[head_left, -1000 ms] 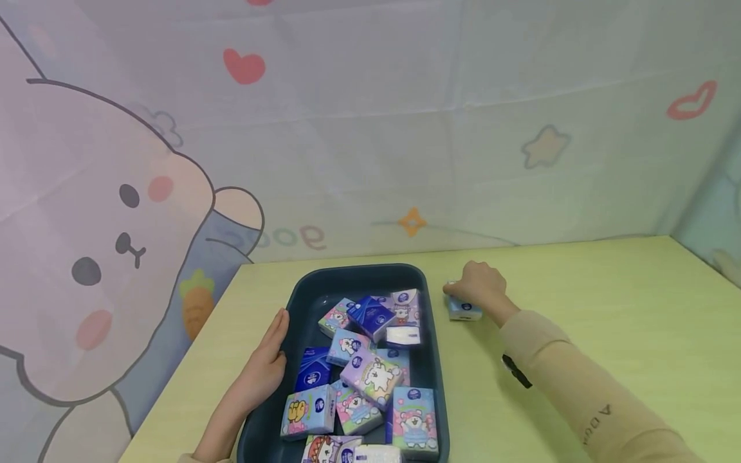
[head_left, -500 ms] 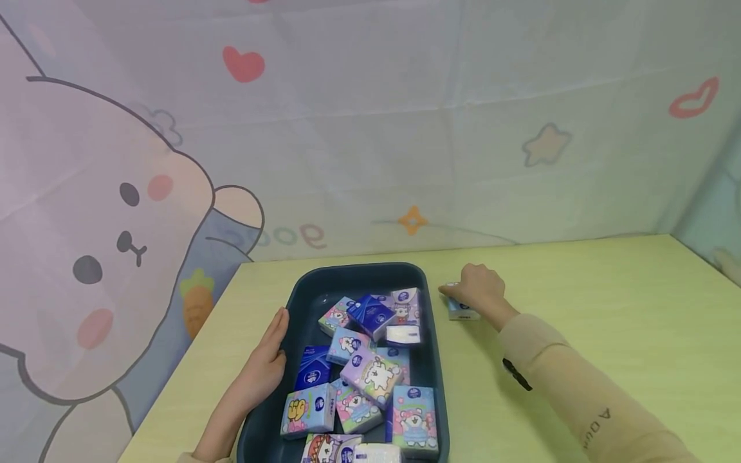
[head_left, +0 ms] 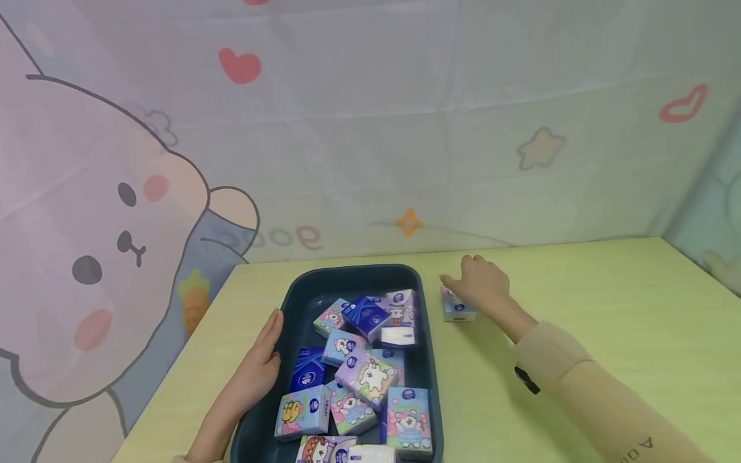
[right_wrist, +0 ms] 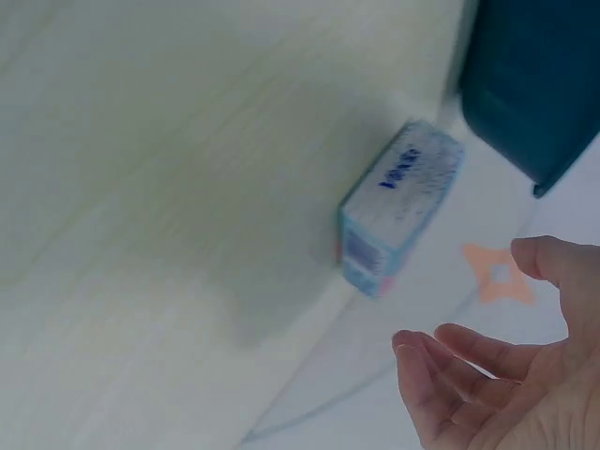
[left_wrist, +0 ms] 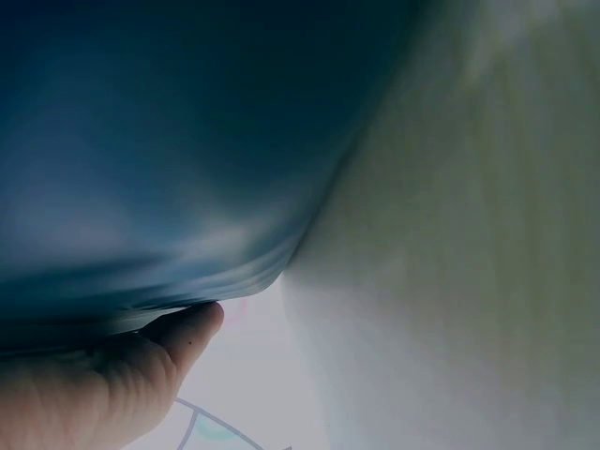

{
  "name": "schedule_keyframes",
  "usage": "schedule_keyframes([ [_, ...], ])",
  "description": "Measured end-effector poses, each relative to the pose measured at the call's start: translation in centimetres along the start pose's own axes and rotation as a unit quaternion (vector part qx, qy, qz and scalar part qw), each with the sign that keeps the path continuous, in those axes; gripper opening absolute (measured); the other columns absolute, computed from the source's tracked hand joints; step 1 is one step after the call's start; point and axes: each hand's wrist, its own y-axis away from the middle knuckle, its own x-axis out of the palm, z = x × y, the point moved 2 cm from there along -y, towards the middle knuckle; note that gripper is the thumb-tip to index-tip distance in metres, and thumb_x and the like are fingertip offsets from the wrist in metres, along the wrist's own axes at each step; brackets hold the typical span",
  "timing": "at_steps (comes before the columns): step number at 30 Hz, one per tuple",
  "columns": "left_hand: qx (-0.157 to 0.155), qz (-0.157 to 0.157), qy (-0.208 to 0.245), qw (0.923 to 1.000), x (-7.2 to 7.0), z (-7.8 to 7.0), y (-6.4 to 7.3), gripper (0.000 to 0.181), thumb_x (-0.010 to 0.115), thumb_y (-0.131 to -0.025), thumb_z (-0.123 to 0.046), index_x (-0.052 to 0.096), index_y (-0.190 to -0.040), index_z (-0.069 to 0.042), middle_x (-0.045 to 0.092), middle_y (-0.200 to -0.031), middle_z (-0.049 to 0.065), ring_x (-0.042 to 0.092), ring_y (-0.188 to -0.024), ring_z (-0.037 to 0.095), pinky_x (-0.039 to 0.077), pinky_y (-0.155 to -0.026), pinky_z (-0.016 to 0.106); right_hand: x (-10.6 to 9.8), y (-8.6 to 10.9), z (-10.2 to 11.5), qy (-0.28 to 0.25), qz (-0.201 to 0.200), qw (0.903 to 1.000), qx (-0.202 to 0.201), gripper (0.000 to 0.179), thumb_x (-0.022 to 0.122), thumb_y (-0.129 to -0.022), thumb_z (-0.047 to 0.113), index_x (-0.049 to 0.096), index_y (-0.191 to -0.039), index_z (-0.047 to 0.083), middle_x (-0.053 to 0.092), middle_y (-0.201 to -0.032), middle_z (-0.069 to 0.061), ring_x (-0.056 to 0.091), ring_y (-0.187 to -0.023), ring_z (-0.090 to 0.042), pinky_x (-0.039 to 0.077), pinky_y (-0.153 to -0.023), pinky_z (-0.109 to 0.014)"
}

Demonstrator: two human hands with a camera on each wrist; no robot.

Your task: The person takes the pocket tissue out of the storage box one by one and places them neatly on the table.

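Lying in an overlapping heap, small printed packs [head_left: 366, 378] cover much of the dark teal bin [head_left: 338, 275]. The left hand [head_left: 257, 368] rests straight-fingered against its left side; the right hand [head_left: 484, 284], thumb and fingers apart, hovers near a light-blue pack [head_left: 458, 312] on the worktop [head_left: 585, 308] just right of the bin.

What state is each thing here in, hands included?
Tray: open-topped, holding a pile of packs.
Piled packs: jumbled, several overlapping.
Loose pack: on the table, outside the tray.
Left hand: fingers straight, against the tray's side.
Right hand: thumb and fingers apart, not gripping the loose pack.
Backdrop: hanging, lightly creased.
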Motion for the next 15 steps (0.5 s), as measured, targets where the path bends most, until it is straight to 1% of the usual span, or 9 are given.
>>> schedule_keyframes([
  [2, -0.002, 0.000, -0.002, 1.0000, -0.1, 0.1, 0.0, 0.064, 0.029, -0.096, 0.005, 0.003, -0.154, -0.004, -0.007, -0.163, 0.016, -0.004, -0.149, 0.041, 0.005, -0.117, 0.062, -0.5, 0.6, 0.3, -0.010, -0.001, 0.9999, -0.005, 0.061, 0.053, -0.091, 0.048, 0.057, -0.121, -0.004, 0.061, -0.118, -0.022, 0.062, -0.094, -0.036, 0.052, -0.063, -0.041],
  [4, 0.000, 0.000, 0.000, 1.0000, -0.1, 0.2, -0.1, 0.065, 0.030, -0.096, 0.005, 0.003, -0.154, -0.004, -0.007, -0.163, 0.016, -0.004, -0.149, 0.042, 0.005, -0.117, 0.062, -0.9, 1.2, 0.7, -0.024, -0.002, 0.9997, -0.009, 0.061, 0.054, -0.091, 0.047, 0.056, -0.126, -0.002, 0.060, -0.125, -0.022, 0.062, -0.102, -0.038, 0.054, -0.068, -0.043],
  [6, 0.000, 0.000, 0.004, 1.0000, -0.2, 0.2, -0.1, 0.065, 0.029, -0.096, 0.005, 0.003, -0.154, -0.004, -0.007, -0.163, 0.016, -0.004, -0.149, 0.041, 0.005, -0.117, 0.062, -1.2, 1.8, 1.1, -0.038, -0.006, 0.9991, -0.016, 0.060, 0.055, -0.090, 0.046, 0.056, -0.128, -0.002, 0.059, -0.127, -0.022, 0.063, -0.102, -0.037, 0.054, -0.066, -0.040],
  [9, 0.002, 0.002, 0.010, 0.9999, -0.1, 0.2, -0.1, 0.065, 0.029, -0.096, 0.006, 0.003, -0.154, -0.004, -0.008, -0.163, 0.017, -0.005, -0.149, 0.041, 0.004, -0.117, 0.063, -1.7, 2.8, 1.6, -0.055, -0.018, 0.9978, -0.033, 0.058, 0.058, -0.089, 0.045, 0.058, -0.126, 0.000, 0.061, -0.124, -0.021, 0.064, -0.094, -0.033, 0.052, -0.060, -0.035],
  [10, 0.002, 0.002, 0.011, 0.9999, -0.1, 0.3, -0.2, 0.065, 0.029, -0.096, 0.006, 0.003, -0.154, -0.004, -0.008, -0.163, 0.016, -0.005, -0.149, 0.041, 0.004, -0.117, 0.062, -1.8, 3.2, 1.8, -0.060, -0.022, 0.9971, -0.040, 0.058, 0.058, -0.089, 0.044, 0.058, -0.125, 0.000, 0.062, -0.122, -0.021, 0.065, -0.093, -0.033, 0.052, -0.060, -0.035],
  [12, -0.002, 0.004, 0.012, 0.9999, -0.1, 0.3, -0.2, 0.065, 0.027, -0.095, 0.005, 0.003, -0.154, -0.004, -0.008, -0.163, 0.015, -0.006, -0.149, 0.040, 0.004, -0.117, 0.061, -2.0, 4.1, 2.1, -0.072, -0.031, 0.9954, -0.054, 0.056, 0.059, -0.089, 0.044, 0.059, -0.124, 0.000, 0.064, -0.119, -0.020, 0.065, -0.094, -0.032, 0.053, -0.064, -0.037],
  [15, -0.002, 0.006, 0.017, 0.9998, 0.0, 0.4, -0.2, 0.065, 0.027, -0.095, 0.006, 0.002, -0.154, -0.004, -0.009, -0.163, 0.015, -0.007, -0.149, 0.040, 0.003, -0.117, 0.061, -2.3, 5.5, 2.5, -0.095, -0.040, 0.9920, -0.074, 0.054, 0.060, -0.088, 0.043, 0.060, -0.124, 0.002, 0.065, -0.116, -0.018, 0.064, -0.098, -0.032, 0.054, -0.073, -0.043],
])
